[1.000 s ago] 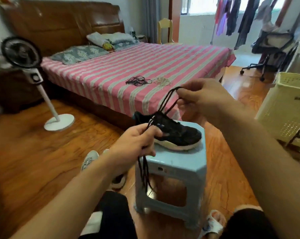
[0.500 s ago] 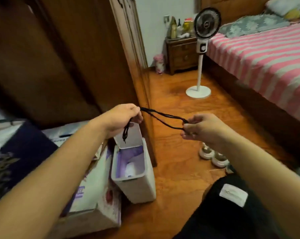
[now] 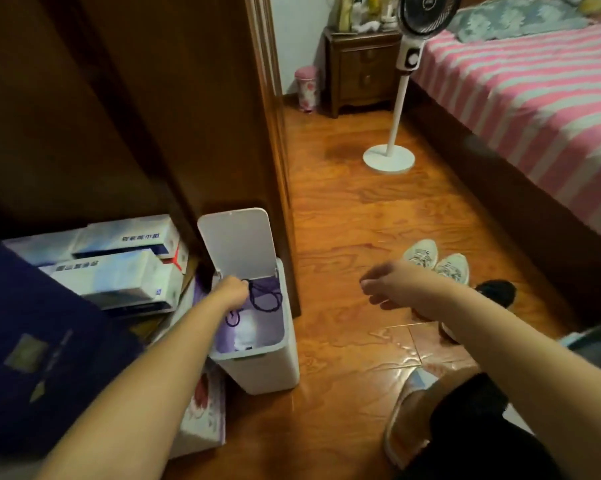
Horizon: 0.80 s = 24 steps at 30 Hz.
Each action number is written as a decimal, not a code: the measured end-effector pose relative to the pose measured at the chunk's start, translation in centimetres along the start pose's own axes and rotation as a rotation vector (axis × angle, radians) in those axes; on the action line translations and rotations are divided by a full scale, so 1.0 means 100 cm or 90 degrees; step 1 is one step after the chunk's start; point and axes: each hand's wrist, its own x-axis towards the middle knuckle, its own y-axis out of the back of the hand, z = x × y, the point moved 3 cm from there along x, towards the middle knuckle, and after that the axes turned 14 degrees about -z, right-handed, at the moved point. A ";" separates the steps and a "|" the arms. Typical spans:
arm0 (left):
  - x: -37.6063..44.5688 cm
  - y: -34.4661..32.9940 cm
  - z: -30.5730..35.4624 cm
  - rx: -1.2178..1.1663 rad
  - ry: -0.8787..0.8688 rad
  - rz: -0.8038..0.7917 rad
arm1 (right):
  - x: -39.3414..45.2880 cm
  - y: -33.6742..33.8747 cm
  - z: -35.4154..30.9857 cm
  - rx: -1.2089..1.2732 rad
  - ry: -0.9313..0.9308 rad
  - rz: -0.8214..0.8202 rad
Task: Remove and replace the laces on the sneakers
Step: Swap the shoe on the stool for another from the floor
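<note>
Right, biggest first: bed (image 3: 534, 98) w/ pink-and-white striped sheet is running along the right side, wood floor (image 3: 354, 209) is spreading across the middle, dark wooden door (image 3: 136, 116) is filling the upper left. White standing fan (image 3: 401, 91) is standing on the floor betw. the bed and a small wooden nightstand (image 3: 363, 71), a pink bin (image 3: 306, 87) sitting just left of that. Stacked white boxes (image 3: 119, 268) are lying at lower left, beside a white trash bin (image 3: 257, 341) w/ its lid (image 3: 238, 242) tipped up and a purple liner showing inside. A pair of white sneakers (image 3: 437, 259) is sitting on the floor near the bed; a black shoe (image 3: 496, 292) is peeking out behind the right forearm. Left hand (image 3: 231, 294) is reaching over the bin's opening, fingers curled and pinching the black lace (image 3: 264, 301), which is hanging in loops down inside the bin. Right hand (image 3: 378, 284) is hovering above the floor, well apart from the bin, fingers loosely bent, holding nothing; it's blurred, so finer detail isn't readable.
</note>
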 end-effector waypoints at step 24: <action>-0.194 -0.371 0.547 0.844 -0.845 -0.162 | -0.374 0.184 0.329 0.068 -0.181 0.766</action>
